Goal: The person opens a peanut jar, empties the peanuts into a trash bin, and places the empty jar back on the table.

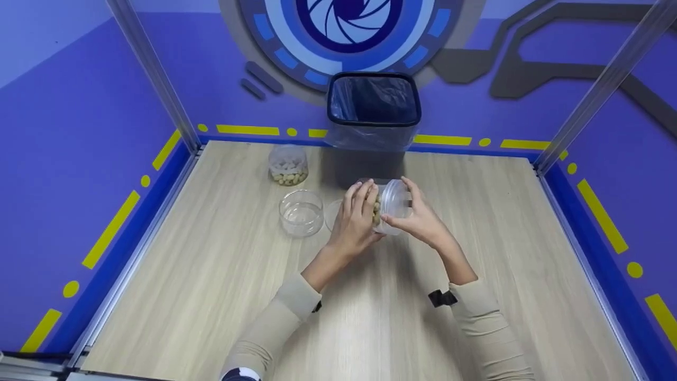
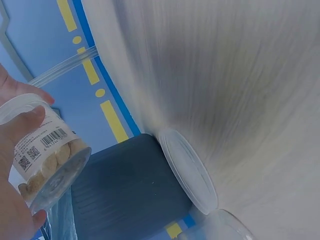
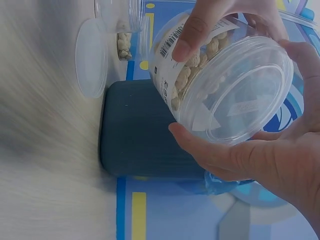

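Note:
A clear plastic jar (image 3: 167, 75) of shelled-looking tan nuts, possibly peanuts in their shells, is held tilted in the air between both hands. My left hand (image 1: 355, 219) grips its body, with the thumb over the white barcode label in the right wrist view. The fingers and thumb of my right hand (image 1: 426, 222) spread around the rim of the clear lid (image 3: 240, 97), which sits on the jar's mouth and faces right. In the left wrist view the jar's base (image 2: 65, 182) points down and to the right.
A dark bin (image 1: 365, 164) with a plastic liner stands behind the hands. To the left are an uncovered clear container (image 1: 300, 225) and another jar (image 1: 288, 172) part filled with nuts. A loose round lid (image 3: 91, 60) lies on the table (image 1: 211, 275) beside the container.

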A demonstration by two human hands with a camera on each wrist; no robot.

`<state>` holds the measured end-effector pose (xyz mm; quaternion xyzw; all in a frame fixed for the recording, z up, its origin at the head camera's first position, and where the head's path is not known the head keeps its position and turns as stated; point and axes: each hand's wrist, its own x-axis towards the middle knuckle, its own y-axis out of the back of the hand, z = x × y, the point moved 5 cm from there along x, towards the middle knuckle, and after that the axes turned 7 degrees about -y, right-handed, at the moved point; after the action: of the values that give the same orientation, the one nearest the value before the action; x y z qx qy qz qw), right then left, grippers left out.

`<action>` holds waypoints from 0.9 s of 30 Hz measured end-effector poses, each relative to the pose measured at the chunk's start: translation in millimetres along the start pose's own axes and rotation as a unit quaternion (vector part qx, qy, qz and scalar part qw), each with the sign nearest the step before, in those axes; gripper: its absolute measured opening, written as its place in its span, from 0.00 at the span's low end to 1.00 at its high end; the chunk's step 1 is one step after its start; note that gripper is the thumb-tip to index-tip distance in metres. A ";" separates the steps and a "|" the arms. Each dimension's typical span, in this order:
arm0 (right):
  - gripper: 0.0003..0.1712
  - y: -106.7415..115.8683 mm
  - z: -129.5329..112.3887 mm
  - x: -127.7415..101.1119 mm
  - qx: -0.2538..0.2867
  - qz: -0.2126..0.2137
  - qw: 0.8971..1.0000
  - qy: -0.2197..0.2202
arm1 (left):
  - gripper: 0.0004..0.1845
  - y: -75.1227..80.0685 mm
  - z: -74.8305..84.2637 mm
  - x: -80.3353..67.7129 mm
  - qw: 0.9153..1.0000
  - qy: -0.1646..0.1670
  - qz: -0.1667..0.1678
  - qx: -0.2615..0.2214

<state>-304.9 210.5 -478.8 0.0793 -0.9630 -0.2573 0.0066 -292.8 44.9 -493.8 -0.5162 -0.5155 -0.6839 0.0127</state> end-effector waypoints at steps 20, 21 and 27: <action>0.65 -3.7 -16.2 -11.9 -0.090 0.022 0.979 0.182 | 0.63 6.5 -9.2 10.3 0.998 -0.028 -0.048 -0.040; 0.66 -4.8 -18.2 -13.9 -0.106 0.019 0.974 0.198 | 0.64 6.8 -10.5 9.0 0.997 -0.023 -0.054 -0.050; 0.66 -7.8 -20.4 -16.3 -0.128 0.003 0.968 0.216 | 0.65 9.1 -13.4 4.6 0.996 -0.020 -0.064 -0.063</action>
<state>-286.6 196.2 -464.5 0.1288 -0.8979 -0.3554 0.2257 -299.3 33.4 -483.3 -0.4951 -0.5036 -0.7042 -0.0740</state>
